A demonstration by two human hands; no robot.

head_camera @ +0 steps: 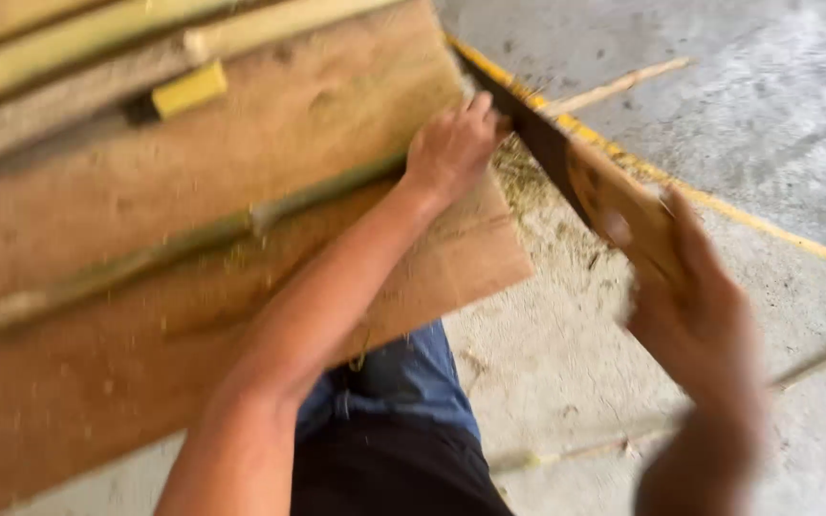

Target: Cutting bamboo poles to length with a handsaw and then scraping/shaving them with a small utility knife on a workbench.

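The saw [566,162] is gripped by the right hand [695,296]; the left hand [451,148], closed on the bamboo strip [241,225], could be nicked at its 3 o'clock side if the blade slips.

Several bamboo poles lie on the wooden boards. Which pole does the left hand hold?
The left hand grips the end of the greenish pole crossing the middle of the boards. The paler poles lie untouched at the top edge.

- Left hand [451,148] presses a thin green stick [241,225] flat on the wooden board [193,162], at the board's right edge.
- Right hand [695,306], blurred, has its grip closed on a dark-bladed saw [566,162] just right of the board.
- Yellow block [188,89] lies on the board's upper part.
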